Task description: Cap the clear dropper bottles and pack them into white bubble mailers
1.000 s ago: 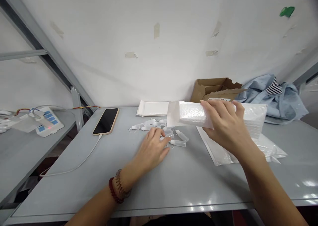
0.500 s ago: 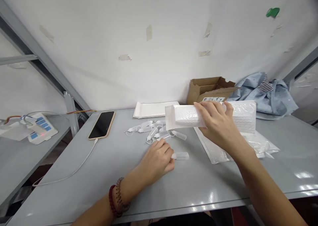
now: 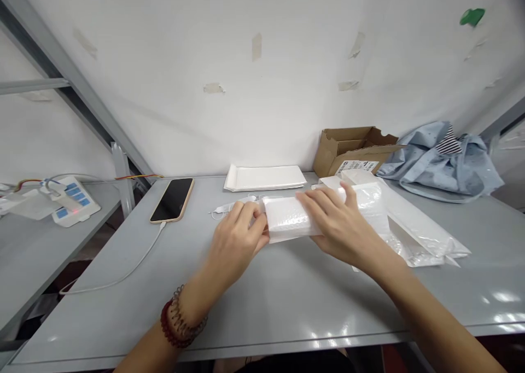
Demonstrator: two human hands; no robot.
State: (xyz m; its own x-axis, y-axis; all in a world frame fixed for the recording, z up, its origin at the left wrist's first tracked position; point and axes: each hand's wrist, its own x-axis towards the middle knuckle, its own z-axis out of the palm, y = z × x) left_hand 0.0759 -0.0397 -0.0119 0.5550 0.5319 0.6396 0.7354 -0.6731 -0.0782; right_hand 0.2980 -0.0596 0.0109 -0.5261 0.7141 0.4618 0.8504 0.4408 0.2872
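My right hand (image 3: pixel 340 222) grips a white bubble mailer (image 3: pixel 284 220) from above, its fingers wrapped over the padded side. Against the mailer's left end, my left hand (image 3: pixel 238 236) is closed in a pinch. The small clear plastic bottle seen in those fingers a moment ago is now hidden at the mailer's end. Behind the left hand lie several small bottles with tethered caps (image 3: pixel 223 209), mostly covered by the hand and the mailer.
A phone (image 3: pixel 172 199) on a white cable lies at left, beyond which stands a power strip (image 3: pixel 76 200). White mailers (image 3: pixel 266 178) rest along the wall. At right are a plastic-wrapped pack (image 3: pixel 426 225), a cardboard box (image 3: pixel 353 149) and light blue cloth (image 3: pixel 447 165).
My left hand has lifted from the table with the small bottle and met the mailer's left end. My right hand has brought the mailer lower, left and nearer, covering most loose bottles.
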